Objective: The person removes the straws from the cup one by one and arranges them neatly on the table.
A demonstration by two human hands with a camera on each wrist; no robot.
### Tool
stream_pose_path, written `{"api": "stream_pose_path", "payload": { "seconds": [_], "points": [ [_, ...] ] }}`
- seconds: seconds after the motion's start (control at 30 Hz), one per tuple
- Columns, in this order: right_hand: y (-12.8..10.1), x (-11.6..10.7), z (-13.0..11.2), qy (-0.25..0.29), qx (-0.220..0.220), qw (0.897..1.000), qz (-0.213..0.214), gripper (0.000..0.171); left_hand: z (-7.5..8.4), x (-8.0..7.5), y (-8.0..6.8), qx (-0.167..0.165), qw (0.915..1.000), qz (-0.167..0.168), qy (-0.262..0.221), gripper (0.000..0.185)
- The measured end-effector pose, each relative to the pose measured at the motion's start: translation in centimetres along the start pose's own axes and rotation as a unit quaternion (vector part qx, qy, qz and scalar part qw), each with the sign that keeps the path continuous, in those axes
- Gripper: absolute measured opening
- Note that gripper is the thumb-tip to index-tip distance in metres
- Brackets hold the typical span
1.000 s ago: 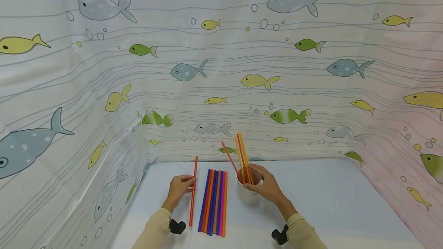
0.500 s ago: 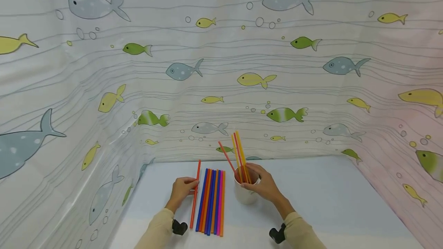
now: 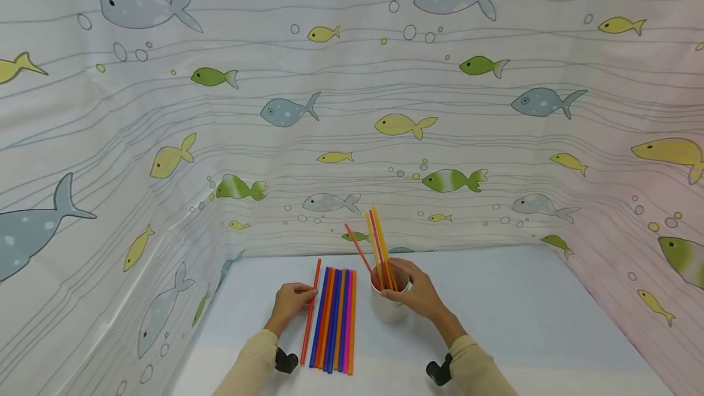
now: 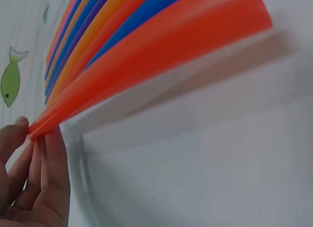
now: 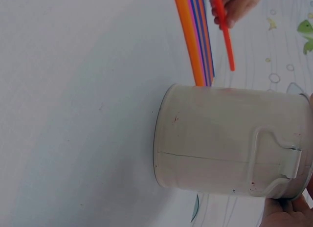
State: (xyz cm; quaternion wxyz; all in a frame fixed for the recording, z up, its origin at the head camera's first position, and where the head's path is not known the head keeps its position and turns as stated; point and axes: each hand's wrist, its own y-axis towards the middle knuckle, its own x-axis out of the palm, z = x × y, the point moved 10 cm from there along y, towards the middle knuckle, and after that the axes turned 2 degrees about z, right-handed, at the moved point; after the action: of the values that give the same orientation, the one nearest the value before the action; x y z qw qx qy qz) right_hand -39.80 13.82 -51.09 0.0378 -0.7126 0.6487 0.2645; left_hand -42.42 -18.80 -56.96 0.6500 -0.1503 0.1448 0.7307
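My left hand [image 3: 291, 304] pinches a red-orange drinking straw [image 3: 309, 330] between thumb and fingertips, just left of a row of straws [image 3: 332, 322]. The left wrist view shows the thumb and fingers of that left hand [image 4: 41, 178] at the far part of the straw [image 4: 161, 51], which runs alongside the row. My right hand [image 3: 420, 292] grips the rim of a white metal can [image 3: 388, 311]. Several yellow and red straws [image 3: 378, 240] lean in it. Seen from the right wrist, the can [image 5: 220, 139] has a wire handle at its side; the right hand [image 5: 288, 215] is partly cut off.
Blue, orange, red and pink straws make up the row on the white table [image 3: 506, 322]. A fish-printed curtain [image 3: 473, 145] surrounds the table at the back and sides. Dark wrist mounts [image 3: 286, 360] sit by both sleeves.
My left hand has brought the red-orange straw rightward and slightly nearer, close against the row's left side. The right hand keeps its grip on the can. The head view has shifted slightly.
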Motion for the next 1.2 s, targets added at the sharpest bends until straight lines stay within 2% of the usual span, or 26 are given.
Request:
{"api": "stream_pose_path", "payload": {
  "seconds": [0.67, 0.97, 1.2],
  "points": [
    [0.06, 0.18, -0.19, -0.001, -0.019, 1.0, 0.0, 0.073, -0.8, 0.53, 0.0, -0.008, 0.9997, 0.003, 0.025, 0.024],
    [0.16, 0.11, 0.17, -0.001, 0.0, 1.0, 0.002, 0.072, -0.73, 0.67, 0.18, 0.003, 0.9993, 0.006, 0.036, 0.023],
    [0.12, 0.1, 0.05, -0.004, -0.004, 1.0, 0.002, 0.072, -0.89, 0.77, 0.37, 0.0, 0.9988, 0.017, 0.045, 0.022]
  ]
}}
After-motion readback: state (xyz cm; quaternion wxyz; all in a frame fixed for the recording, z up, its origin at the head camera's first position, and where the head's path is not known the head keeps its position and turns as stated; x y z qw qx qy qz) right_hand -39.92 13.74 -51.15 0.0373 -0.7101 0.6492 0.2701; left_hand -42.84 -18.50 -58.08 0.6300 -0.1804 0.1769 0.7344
